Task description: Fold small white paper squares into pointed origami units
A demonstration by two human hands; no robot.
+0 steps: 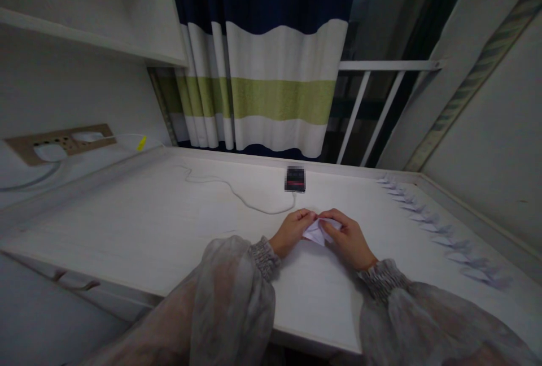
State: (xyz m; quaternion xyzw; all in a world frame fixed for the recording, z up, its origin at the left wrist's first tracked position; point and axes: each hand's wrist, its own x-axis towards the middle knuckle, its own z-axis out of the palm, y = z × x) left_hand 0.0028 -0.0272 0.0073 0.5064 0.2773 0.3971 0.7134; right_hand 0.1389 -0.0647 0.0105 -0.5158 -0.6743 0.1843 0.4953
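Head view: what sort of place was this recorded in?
Probably a bedroom or study in a home or dormitory. A white desk with a drawer handle stands by a window with a striped curtain, and a socket panel is on the wall.

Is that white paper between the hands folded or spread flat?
Folded: the paper shows creases and a pointed lower corner, held by the left hand and right hand.
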